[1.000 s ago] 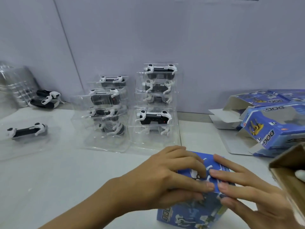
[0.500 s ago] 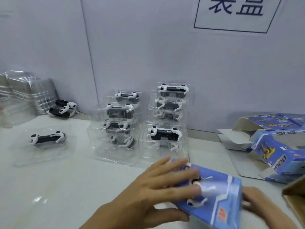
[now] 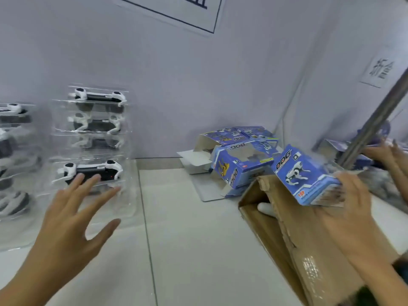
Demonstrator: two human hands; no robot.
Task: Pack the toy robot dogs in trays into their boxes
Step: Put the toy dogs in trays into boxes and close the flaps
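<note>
Blue printed toy-dog box (image 3: 305,174), "DOG" lettering and white robot dog picture, held in right hand (image 3: 351,214), fingers wrapped round its end, above open brown cardboard carton (image 3: 309,246). Left hand (image 3: 68,221) hovers, fingers spread wide, holding nothing. Beyond: stacked clear plastic trays with black-and-white toy robot dogs (image 3: 92,138); open empty blue "DOG" boxes (image 3: 238,160) against wall.

Even, cool, fairly bright light leaves only faint shadows on the tabletop (image 3: 198,239), glare glints off the brown carton's tape (image 3: 311,270), motion blur smears the right hand (image 3: 353,213), and wide-angle distortion bends the edges.
</note>
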